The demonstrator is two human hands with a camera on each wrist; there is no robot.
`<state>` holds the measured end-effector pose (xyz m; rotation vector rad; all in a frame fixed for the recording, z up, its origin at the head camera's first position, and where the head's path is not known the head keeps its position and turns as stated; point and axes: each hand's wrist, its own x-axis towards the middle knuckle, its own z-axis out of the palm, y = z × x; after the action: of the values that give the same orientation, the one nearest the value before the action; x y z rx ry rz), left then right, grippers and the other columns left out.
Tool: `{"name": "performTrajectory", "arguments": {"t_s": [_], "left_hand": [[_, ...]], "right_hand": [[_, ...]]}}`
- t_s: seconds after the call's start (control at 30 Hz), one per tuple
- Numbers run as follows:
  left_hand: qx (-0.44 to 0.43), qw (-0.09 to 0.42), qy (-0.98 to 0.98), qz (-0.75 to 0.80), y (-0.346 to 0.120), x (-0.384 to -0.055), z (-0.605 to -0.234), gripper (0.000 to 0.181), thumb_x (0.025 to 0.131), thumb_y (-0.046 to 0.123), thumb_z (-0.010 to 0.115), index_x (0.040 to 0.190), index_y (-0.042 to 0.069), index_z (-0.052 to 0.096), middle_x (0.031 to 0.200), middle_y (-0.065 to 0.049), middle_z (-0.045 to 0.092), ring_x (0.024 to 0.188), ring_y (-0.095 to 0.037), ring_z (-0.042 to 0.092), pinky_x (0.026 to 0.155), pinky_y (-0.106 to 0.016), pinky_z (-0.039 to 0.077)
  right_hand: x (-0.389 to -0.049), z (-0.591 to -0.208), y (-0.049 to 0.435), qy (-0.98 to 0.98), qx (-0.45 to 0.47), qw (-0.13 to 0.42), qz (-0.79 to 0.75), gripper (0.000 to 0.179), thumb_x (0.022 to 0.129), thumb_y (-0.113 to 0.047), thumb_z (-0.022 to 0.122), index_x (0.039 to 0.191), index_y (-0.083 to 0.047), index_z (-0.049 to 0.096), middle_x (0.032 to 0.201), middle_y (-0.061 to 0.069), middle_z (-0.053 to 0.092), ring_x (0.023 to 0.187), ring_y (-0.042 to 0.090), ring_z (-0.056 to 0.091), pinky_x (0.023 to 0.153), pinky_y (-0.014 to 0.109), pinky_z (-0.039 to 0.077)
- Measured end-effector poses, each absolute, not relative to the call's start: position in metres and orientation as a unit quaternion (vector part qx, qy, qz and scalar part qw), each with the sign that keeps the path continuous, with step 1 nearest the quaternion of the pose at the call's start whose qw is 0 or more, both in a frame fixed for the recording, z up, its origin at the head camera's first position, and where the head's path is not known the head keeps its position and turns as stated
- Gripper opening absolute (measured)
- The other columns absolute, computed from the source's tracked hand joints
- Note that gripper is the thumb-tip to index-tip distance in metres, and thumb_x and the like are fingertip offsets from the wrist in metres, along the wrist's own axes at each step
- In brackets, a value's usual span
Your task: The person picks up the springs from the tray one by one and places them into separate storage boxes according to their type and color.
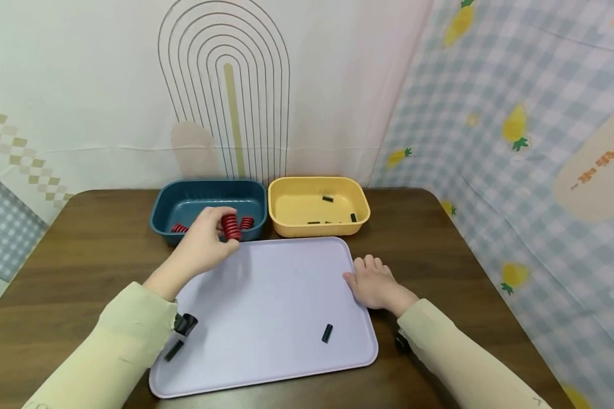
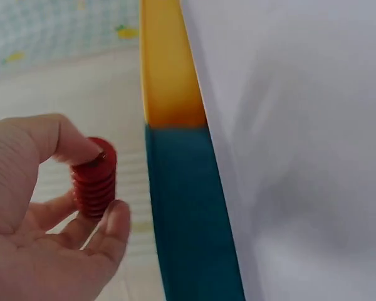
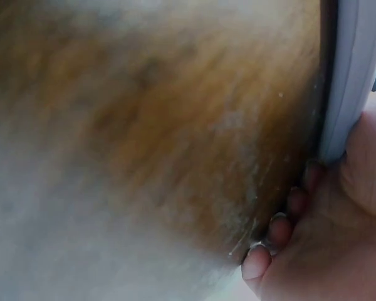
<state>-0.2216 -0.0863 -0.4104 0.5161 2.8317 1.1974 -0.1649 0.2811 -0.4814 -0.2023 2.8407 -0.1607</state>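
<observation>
My left hand (image 1: 203, 241) pinches a red coil spring (image 1: 231, 227) between thumb and fingers, over the front edge of the blue bin (image 1: 158, 218). In the left wrist view the same spring stands nearly upright, with fingertips at its top and bottom. Other red springs (image 1: 247, 222) lie inside that bin, partly hidden by the hand. On the right edge of the pale lilac tray (image 1: 276, 301) rests my right hand (image 1: 374, 282), its thumb towards the tray and its fingers over the table side. Two small black springs (image 1: 327, 333) lie on the tray, one right, one left.
Beside the blue bin, touching or nearly so, stands a yellow bin (image 1: 312, 230) with several black springs in it. Both bins sit behind the tray on a brown wooden table (image 1: 82, 255). Patterned cloth (image 1: 327, 85) hangs behind the table and along its right.
</observation>
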Motion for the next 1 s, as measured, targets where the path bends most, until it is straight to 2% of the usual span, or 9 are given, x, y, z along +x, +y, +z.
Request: {"name": "performTrajectory", "arguments": {"t_s": [0.23,0.37,0.5,0.87,1.0], "left_hand": [[0.115,-0.036,0.912,0.392,-0.119,-0.236,-0.421,0.064,0.085,0.014,0.069,0.141,-0.001,0.041,0.119,-0.020,0.048,0.099,-0.032,0.053,0.081,-0.045,0.047],[0.090,-0.030,0.924,0.370,-0.133,-0.239,-0.427,0.066,0.090,0.023,0.070,0.142,-0.003,0.039,0.120,-0.022,0.049,0.104,-0.035,0.050,0.081,-0.049,0.046],[0.079,-0.024,0.929,0.360,-0.137,-0.240,-0.430,0.067,0.093,0.028,0.065,0.144,-0.006,0.036,0.123,-0.025,0.049,0.108,-0.037,0.048,0.083,-0.051,0.045],[0.090,-0.049,0.928,0.359,-0.133,-0.239,-0.433,0.064,0.095,0.026,0.062,0.143,-0.008,0.036,0.131,-0.030,0.046,0.109,-0.039,0.049,0.084,-0.053,0.044],[0.087,-0.029,0.934,0.344,-0.133,-0.237,-0.431,0.066,0.095,0.026,0.061,0.145,-0.007,0.034,0.137,-0.029,0.043,0.115,-0.042,0.041,0.086,-0.054,0.041]], "right_hand": [[-0.165,-0.480,0.280,0.986,-0.074,0.140,-0.048,0.030,0.103,-0.039,0.037,0.094,-0.010,0.041,0.092,0.009,0.034,0.086,0.028,0.033,0.074,0.040,0.031],[-0.165,-0.480,0.280,0.984,-0.063,0.155,-0.054,0.031,0.103,-0.040,0.037,0.094,-0.010,0.041,0.092,0.009,0.035,0.086,0.027,0.033,0.074,0.040,0.031],[-0.165,-0.479,0.280,0.983,-0.055,0.164,-0.058,0.031,0.103,-0.040,0.037,0.096,-0.010,0.042,0.093,0.009,0.035,0.087,0.027,0.033,0.074,0.039,0.031],[-0.165,-0.479,0.279,0.984,-0.052,0.164,-0.051,0.030,0.103,-0.038,0.038,0.096,-0.009,0.041,0.092,0.010,0.035,0.086,0.027,0.034,0.073,0.039,0.031],[-0.165,-0.476,0.279,0.982,-0.049,0.173,-0.050,0.032,0.103,-0.039,0.036,0.098,-0.008,0.042,0.093,0.010,0.035,0.087,0.028,0.034,0.074,0.039,0.031]]}}
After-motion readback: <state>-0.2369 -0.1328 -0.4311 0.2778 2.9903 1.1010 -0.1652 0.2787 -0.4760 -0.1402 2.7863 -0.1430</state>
